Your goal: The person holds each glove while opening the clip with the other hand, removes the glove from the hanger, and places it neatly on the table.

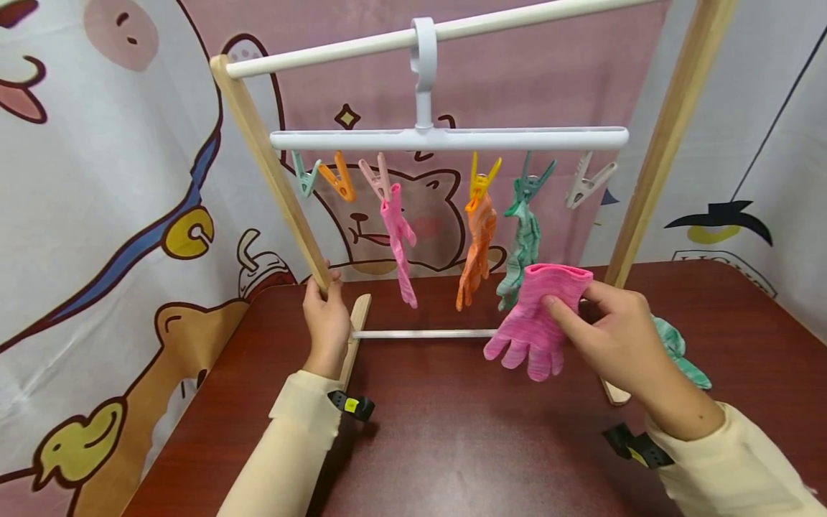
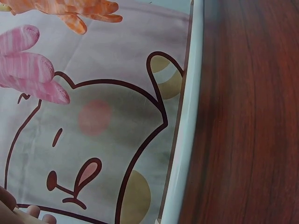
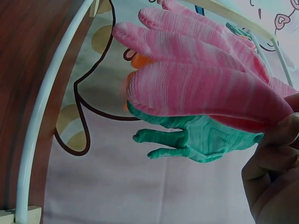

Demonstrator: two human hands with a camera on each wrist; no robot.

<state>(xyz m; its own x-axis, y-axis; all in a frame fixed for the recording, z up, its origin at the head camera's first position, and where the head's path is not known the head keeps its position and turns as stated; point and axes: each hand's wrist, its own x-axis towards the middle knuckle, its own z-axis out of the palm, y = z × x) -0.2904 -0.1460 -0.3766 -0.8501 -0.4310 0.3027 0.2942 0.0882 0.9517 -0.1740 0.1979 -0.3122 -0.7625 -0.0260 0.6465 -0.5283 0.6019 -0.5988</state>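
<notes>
One left hand [image 1: 326, 323] grips a smooth wooden post [image 1: 278, 176] left of centre; the right hand [image 1: 617, 337] pinches a streaky pink knit glove [image 1: 539, 319], right of centre, near three clothespinned knit gloves [image 1: 479, 248].

Both forearms wore cream sleeves. The left forearm [image 1: 281, 449] extended forward and upward; the left hand [image 1: 325, 323] was raised at its end, wrist [image 1: 323, 364] bare, thumb and fingers bent in a grip. The right forearm [image 1: 730, 463] entered diagonally from the lower right. The right hand [image 1: 623, 345] pointed inward, thumb [image 1: 568, 316] laid across the front, fingers bent behind in a pinch. The hands stood well apart. The left wrist view showed only partial digits at its lower left corner.
</notes>
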